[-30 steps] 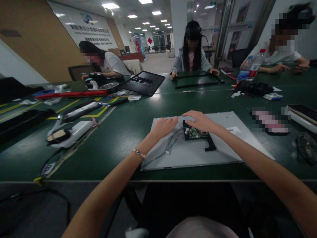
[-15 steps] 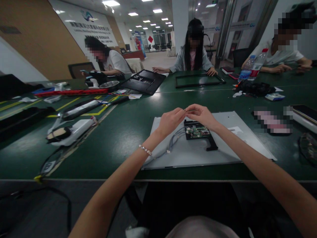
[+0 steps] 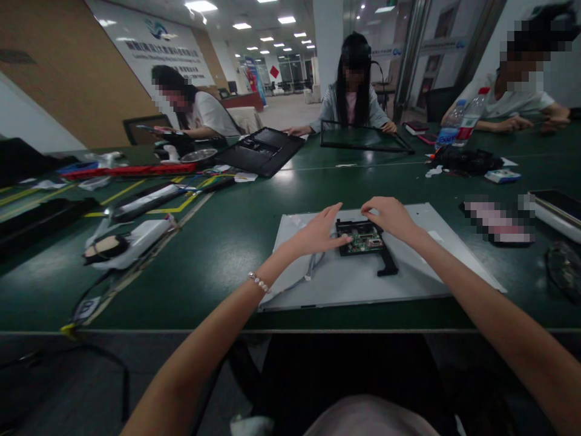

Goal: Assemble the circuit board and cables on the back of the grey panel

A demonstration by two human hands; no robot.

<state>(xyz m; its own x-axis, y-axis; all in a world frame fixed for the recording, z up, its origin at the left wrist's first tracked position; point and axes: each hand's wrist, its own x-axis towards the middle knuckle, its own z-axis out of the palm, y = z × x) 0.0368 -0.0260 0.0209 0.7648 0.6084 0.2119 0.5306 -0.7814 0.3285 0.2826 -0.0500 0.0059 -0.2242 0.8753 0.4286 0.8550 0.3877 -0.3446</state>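
Below, both open hands (image 3: 351, 227) on a circuit board (image 3: 362, 237), grey panel (image 3: 363, 278), green table (image 3: 218, 248), bright office.

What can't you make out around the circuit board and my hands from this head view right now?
- Far edge of the circuit board: covered by the right hand.
- Whether the left hand pinches anything: fingertips too small.
- Cable ends: run under the left hand.
- Board components and connectors: too small and dim.
- Grey panel label: unreadable.

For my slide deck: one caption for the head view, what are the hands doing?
Both hands, left hand and right hand, rest on a circuit board atop a grey panel.
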